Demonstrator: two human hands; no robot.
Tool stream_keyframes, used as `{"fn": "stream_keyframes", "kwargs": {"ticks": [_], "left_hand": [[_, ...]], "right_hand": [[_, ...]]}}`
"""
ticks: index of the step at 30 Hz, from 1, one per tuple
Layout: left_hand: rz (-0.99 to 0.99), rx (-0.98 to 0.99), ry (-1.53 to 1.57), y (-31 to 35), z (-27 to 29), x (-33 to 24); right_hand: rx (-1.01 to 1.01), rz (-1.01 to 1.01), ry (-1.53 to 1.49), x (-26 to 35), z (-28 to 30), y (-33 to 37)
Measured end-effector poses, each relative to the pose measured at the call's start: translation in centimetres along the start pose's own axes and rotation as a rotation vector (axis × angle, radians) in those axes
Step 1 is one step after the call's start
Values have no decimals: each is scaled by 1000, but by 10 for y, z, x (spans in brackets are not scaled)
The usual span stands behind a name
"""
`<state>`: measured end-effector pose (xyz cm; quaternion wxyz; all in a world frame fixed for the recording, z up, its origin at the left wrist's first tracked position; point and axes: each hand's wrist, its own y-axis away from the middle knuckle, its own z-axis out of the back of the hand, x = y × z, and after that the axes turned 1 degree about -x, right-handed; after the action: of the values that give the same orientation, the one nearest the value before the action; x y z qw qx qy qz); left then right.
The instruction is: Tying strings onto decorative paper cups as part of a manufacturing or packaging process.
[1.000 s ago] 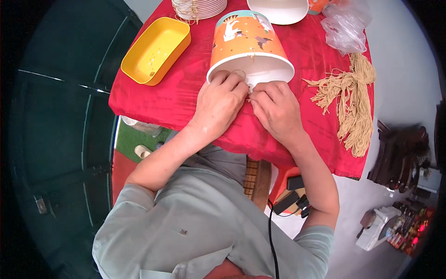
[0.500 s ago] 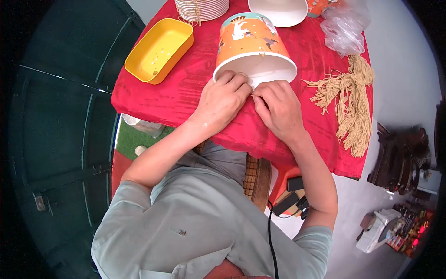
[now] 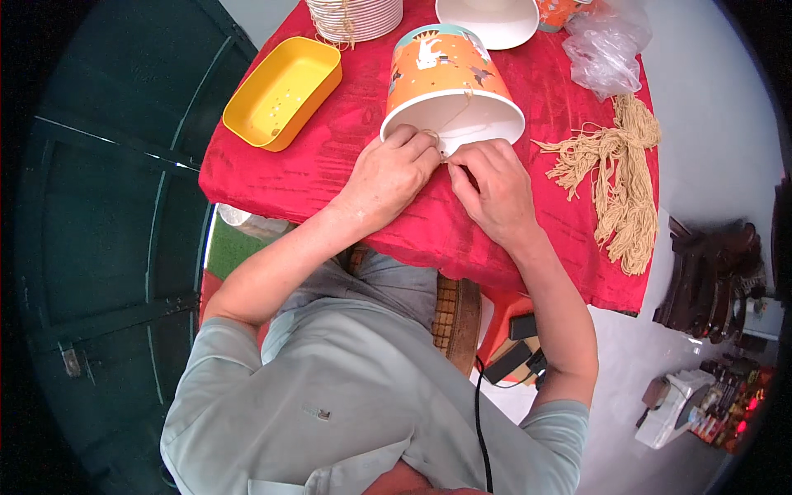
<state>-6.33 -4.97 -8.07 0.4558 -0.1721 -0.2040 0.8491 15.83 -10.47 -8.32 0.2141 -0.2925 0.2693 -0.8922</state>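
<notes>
An orange paper bucket with printed animal figures and a white rim lies tipped on the table, its mouth toward me. A thin tan string crosses the opening and runs down to the near rim. My left hand is closed at that rim, with a small loop of string by its fingertips. Close beside it, my right hand pinches a short bit of the string between thumb and fingers. The fingertips of both hands nearly touch, and the exact grip is partly hidden.
The table has a red cloth. A yellow tray with small bits inside stands left, near a stack of white rims. A white container sits behind the bucket. To the right lie a clear plastic bag and a tan string bundle.
The string across the bucket's mouth shows more plainly now. Both hands stay at the rim, with only small finger movements; the whole view has shifted slightly.
</notes>
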Motion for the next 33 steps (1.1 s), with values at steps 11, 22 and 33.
{"fn": "stream_keyframes", "kwargs": {"ticks": [11, 22, 33], "left_hand": [[47, -86, 87, 3, -3, -2], [229, -119, 575, 2, 12, -12], [235, -74, 781, -26, 59, 0]], "right_hand": [[-4, 4, -11, 4, 0, -2], [63, 52, -4, 7, -3, -1], [-32, -47, -285, 16, 7, -27]]}}
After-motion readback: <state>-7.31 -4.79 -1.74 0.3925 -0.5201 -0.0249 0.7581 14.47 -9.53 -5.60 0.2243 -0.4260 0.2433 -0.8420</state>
